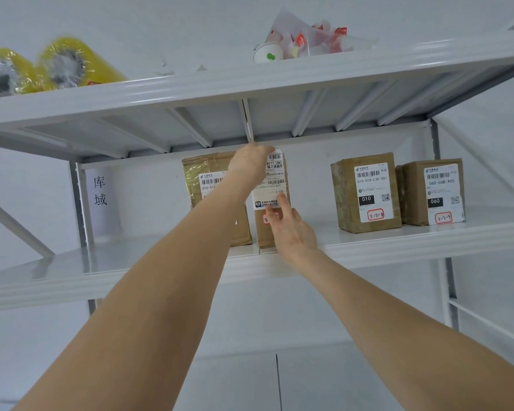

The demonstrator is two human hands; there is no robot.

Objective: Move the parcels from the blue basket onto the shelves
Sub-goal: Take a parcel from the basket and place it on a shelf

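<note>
A tall narrow brown parcel (pixel 272 185) with a white label stands upright on the white middle shelf (pixel 161 262). My left hand (pixel 250 163) grips its top edge from above. My right hand (pixel 291 229) presses straight fingers against its front label. Right behind it to the left stands a larger brown parcel (pixel 202 179) wrapped in clear tape, touching or nearly touching it. The blue basket is out of view.
Two more labelled brown parcels (pixel 367 192) (pixel 431 192) stand to the right on the same shelf. On the top shelf (pixel 309 71) lie yellow tape rolls (pixel 69 65), a paper cup (pixel 267 53) and a plastic bag (pixel 309 37). A paper sign (pixel 100 194) hangs at the left.
</note>
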